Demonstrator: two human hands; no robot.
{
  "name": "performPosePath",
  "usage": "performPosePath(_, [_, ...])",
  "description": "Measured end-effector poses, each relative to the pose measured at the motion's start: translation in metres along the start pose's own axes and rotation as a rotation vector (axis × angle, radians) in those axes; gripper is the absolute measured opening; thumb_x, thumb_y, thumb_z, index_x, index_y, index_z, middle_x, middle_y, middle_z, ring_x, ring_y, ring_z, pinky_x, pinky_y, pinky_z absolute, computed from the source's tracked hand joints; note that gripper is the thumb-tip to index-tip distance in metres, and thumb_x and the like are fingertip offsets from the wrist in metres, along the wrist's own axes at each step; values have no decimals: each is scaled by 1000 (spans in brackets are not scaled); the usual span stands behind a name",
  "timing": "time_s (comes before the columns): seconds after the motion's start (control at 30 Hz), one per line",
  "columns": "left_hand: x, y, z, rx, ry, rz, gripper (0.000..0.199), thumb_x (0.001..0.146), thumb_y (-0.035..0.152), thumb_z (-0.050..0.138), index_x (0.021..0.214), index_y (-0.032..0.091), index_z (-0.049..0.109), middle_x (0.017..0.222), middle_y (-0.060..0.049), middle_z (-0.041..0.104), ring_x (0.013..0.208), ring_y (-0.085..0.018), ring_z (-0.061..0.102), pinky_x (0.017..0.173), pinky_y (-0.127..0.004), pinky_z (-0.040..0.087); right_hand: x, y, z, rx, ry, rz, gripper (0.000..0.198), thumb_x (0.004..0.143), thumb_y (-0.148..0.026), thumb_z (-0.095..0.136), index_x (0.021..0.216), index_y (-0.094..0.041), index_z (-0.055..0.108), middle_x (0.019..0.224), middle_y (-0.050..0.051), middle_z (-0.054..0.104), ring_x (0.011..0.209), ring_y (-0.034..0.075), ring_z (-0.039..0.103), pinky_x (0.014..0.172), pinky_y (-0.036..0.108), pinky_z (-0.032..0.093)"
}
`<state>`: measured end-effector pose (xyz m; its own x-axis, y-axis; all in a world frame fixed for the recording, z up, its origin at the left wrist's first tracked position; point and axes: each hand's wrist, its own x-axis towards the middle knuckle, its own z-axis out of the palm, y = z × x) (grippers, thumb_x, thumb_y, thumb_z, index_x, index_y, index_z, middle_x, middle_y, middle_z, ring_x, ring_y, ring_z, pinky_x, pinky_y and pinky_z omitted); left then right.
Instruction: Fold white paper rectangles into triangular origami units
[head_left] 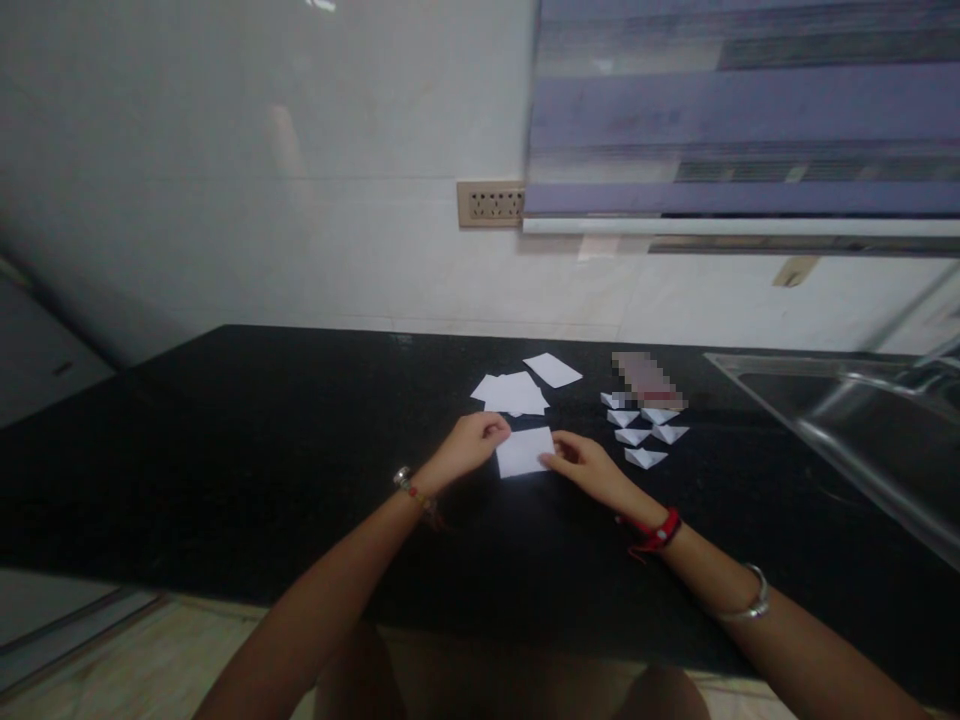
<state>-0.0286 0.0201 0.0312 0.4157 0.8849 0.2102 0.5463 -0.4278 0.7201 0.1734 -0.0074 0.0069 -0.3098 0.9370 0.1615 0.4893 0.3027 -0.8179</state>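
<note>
A white sheet of paper (524, 452) is held between my two hands, just above or on the dark counter. My left hand (471, 443) pinches its upper left corner. On the other side, my right hand (589, 465) grips the right edge between thumb and fingers. Just beyond lies a loose pile of white paper sheets (514, 392), with a single sheet (553, 370) apart from it at the back. To the right sit several small folded paper boats (646, 458), grouped in short rows.
A blurred-out flat object (649, 380) lies behind the folded papers. At the right, a metal sink (806, 425) is set into the black counter (225, 450). A socket strip (491, 204) and a purple striped blind (735, 110) are on the wall.
</note>
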Motion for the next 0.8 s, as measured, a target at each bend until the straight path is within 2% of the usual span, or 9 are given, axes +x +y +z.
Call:
performPosePath(0.13, [0, -3, 3, -79, -3, -34, 17, 74, 24, 43, 72, 13, 55, 68, -1, 54, 62, -10, 47, 57, -21, 36, 2, 2, -1, 102, 48, 64, 23, 72, -34, 52, 82, -13, 54, 59, 0, 55, 54, 12, 51, 53, 23, 40])
performPosePath(0.2, [-1, -6, 6, -124, -83, -37, 13, 72, 23, 45, 73, 13, 54, 67, 0, 53, 61, -10, 47, 56, -20, 35, 3, 5, -2, 103, 126, 81, 23, 71, -33, 52, 82, -13, 54, 59, -1, 54, 54, 12, 51, 53, 23, 40])
performPosePath(0.33, [-5, -5, 10, -141, -234, -83, 10, 71, 22, 48, 75, 14, 52, 63, 2, 53, 58, -9, 49, 53, -18, 35, 2, 5, -5, -60, 217, 38, 20, 72, -30, 51, 83, -14, 56, 61, -1, 53, 55, 12, 49, 53, 23, 38])
performPosePath(0.47, [-9, 1, 10, 3, -256, -40, 9, 73, 22, 47, 73, 14, 53, 65, 1, 55, 59, -10, 50, 55, -19, 36, 0, -1, -5, -259, 196, -40, 17, 71, -23, 51, 83, -13, 57, 64, 1, 54, 56, 12, 48, 55, 24, 37])
performPosePath(0.57, [-9, 1, 11, 133, -236, 17, 8, 70, 22, 54, 73, 15, 52, 69, 1, 55, 63, -11, 49, 56, -20, 35, -1, -4, -4, -373, 155, -108, 15, 72, -18, 49, 83, -13, 58, 68, 3, 56, 60, 13, 49, 58, 25, 38])
performPosePath(0.67, [-8, -4, 13, 214, -190, 70, 15, 66, 23, 60, 74, 16, 51, 75, 0, 55, 67, -12, 48, 58, -21, 34, -1, -6, -5, -426, 132, -169, 14, 73, -16, 47, 82, -14, 58, 70, 3, 56, 63, 14, 50, 59, 25, 39])
performPosePath(0.8, [-7, -9, 15, 184, -193, 74, 16, 66, 24, 61, 73, 16, 50, 73, 1, 53, 67, -11, 47, 58, -21, 34, -2, -9, -5, -418, 59, -237, 15, 74, -14, 47, 84, -14, 58, 76, 4, 58, 68, 14, 52, 63, 25, 41])
